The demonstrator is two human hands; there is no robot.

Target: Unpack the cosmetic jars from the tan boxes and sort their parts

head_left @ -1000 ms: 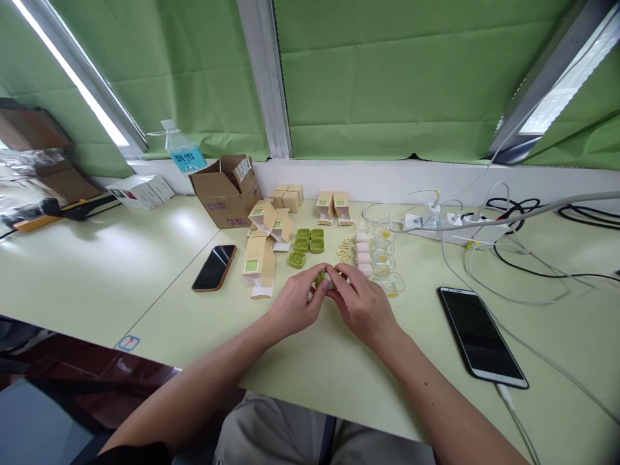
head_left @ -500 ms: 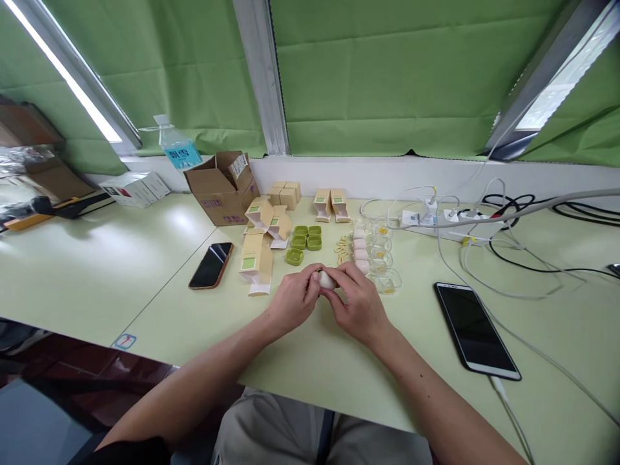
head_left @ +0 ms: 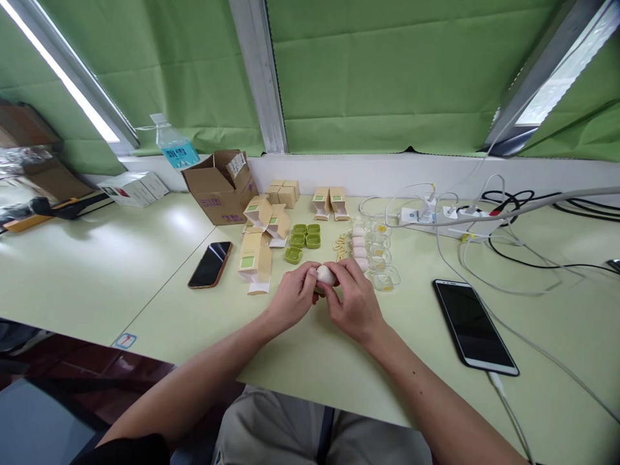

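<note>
Reading light, smooth and maybe slippery to me, stiffness unclear, the small white rounded piece (head_left: 326, 274) sits pinched between left hand (head_left: 292, 297) and right hand (head_left: 356, 300), over the table (head_left: 300, 361) just short of the olive-green square cups (head_left: 298, 241), so I'd hold opposite sides lightly.

Daylight is coming in past the green blinds (head_left: 397, 71) beyond the left hand (head_left: 292, 298) and right hand (head_left: 356, 300), while glare is whitening the tabletop (head_left: 310, 361) well left of them. Below and left of the left hand, the floor (head_left: 80, 354) is sinking into dimness. Wide-angle distortion is tilting the window frames (head_left: 260, 77) beyond the hands, and the white piece (head_left: 326, 275) between them is showing little surface detail.
</note>
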